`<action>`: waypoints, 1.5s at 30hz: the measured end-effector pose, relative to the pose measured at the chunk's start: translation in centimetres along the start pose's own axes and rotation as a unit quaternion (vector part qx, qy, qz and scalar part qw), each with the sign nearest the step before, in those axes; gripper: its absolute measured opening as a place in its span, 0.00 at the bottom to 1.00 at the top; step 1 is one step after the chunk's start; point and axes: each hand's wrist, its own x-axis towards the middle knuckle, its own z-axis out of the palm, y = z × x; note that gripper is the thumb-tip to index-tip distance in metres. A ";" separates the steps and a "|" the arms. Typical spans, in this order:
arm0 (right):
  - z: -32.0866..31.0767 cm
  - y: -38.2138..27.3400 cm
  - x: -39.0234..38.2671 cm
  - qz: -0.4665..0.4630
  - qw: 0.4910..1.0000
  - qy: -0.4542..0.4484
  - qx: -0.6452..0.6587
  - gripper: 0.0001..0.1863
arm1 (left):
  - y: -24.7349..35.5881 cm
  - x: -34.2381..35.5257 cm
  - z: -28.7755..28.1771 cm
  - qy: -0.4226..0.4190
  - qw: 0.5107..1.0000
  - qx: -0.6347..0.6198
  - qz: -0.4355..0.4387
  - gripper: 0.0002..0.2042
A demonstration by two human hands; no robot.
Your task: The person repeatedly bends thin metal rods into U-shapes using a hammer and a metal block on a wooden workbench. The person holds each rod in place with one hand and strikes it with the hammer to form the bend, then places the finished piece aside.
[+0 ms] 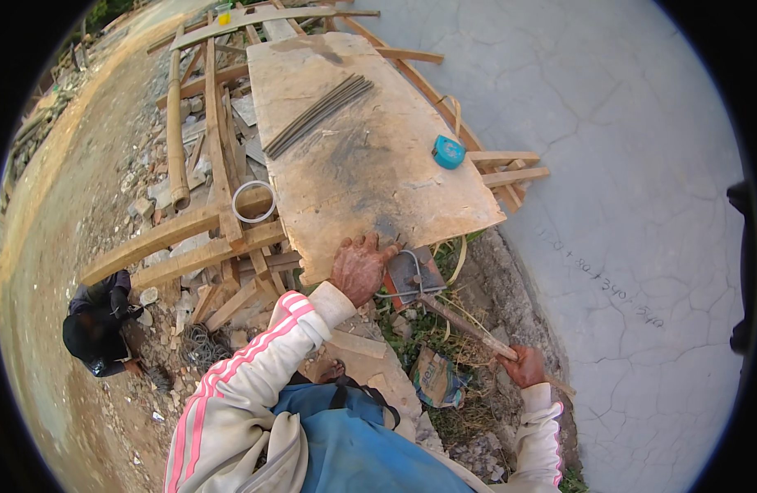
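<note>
My left hand (362,267) lies on the near edge of a worn wooden board (444,197), fingers spread, with one finger by a thin metal rod (418,267) bent into corners. My right hand (522,366) is wrapped round a long rusty bar (462,321), whose far end meets the bent rod beside a dark plate (419,271) at the board's edge. Whether the left fingers press on the rod is hard to see. Farther up the board lie a bundle of straight metal rods (317,117) and a teal tape measure (448,152).
Wooden beams (161,242) and a bamboo pole (175,131) stand left of the board over rubble. A white ring (253,202) hangs at the beams. Another person (99,324) crouches at the lower left near coiled wire (204,347). A grey cracked wall (625,205) fills the right.
</note>
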 end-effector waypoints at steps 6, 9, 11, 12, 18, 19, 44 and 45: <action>-0.5 0.0 1.0 -0.049 0.998 0.017 -0.026 0.15 | -0.1 0.0 0.2 0.017 1.000 0.004 0.005 0.22; -0.4 0.3 1.4 -0.042 0.999 0.008 -0.010 0.16 | -0.2 0.0 0.3 0.006 1.000 0.004 0.003 0.22; -0.3 0.6 1.7 -0.042 0.999 0.012 -0.014 0.16 | -0.2 0.0 0.3 0.016 1.000 0.000 0.010 0.22; -0.3 0.8 1.8 -0.038 0.999 0.010 -0.025 0.16 | -0.2 0.0 0.3 0.022 1.000 -0.004 0.013 0.22; 0.4 1.1 1.7 -0.059 0.998 0.023 -0.030 0.15 | -0.1 0.0 0.0 0.034 0.999 -0.010 0.022 0.21; 0.7 1.0 1.6 -0.057 0.998 0.032 -0.019 0.15 | -0.1 0.0 -0.1 0.030 0.999 -0.011 0.017 0.21; 4.9 -5.2 -6.3 0.105 0.985 0.136 -0.029 0.12 | -0.3 0.1 0.1 0.020 0.999 0.011 0.028 0.20; 5.9 -6.3 -7.4 0.124 0.981 0.144 -0.028 0.12 | -0.4 0.2 0.1 0.022 0.999 0.012 0.029 0.20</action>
